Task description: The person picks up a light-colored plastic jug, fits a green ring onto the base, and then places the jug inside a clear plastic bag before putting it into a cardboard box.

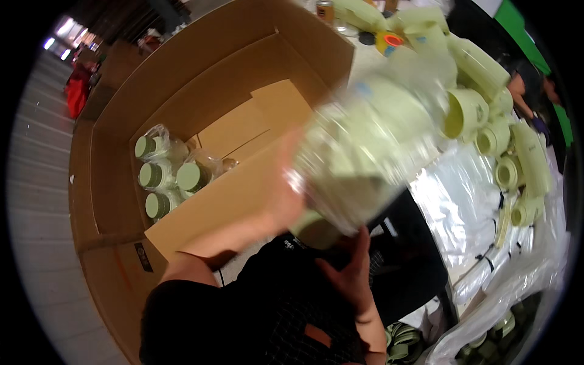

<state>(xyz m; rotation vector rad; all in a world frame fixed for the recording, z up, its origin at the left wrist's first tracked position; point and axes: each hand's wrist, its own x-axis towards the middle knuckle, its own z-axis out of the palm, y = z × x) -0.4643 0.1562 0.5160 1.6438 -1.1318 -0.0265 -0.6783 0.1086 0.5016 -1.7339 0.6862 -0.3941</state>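
Observation:
A light green plastic container in a clear plastic bag, smeared by motion, is tilted in front of me. My left hand, also blurred, grips its left side. Below it, my right hand is cupped with thumb and fingers apart, close to the bag's lower end. Another rounded light green part shows between my hands; I cannot tell whether it belongs to the bagged container. At left, several bagged bottles with green round lids stand in a big cardboard box.
A cardboard flap leans toward me from the box. On the right-hand table are open light green containers, flat clear bags and an orange-and-yellow roll. A plastic-lined bin holds green parts. Another person's arm is at far right.

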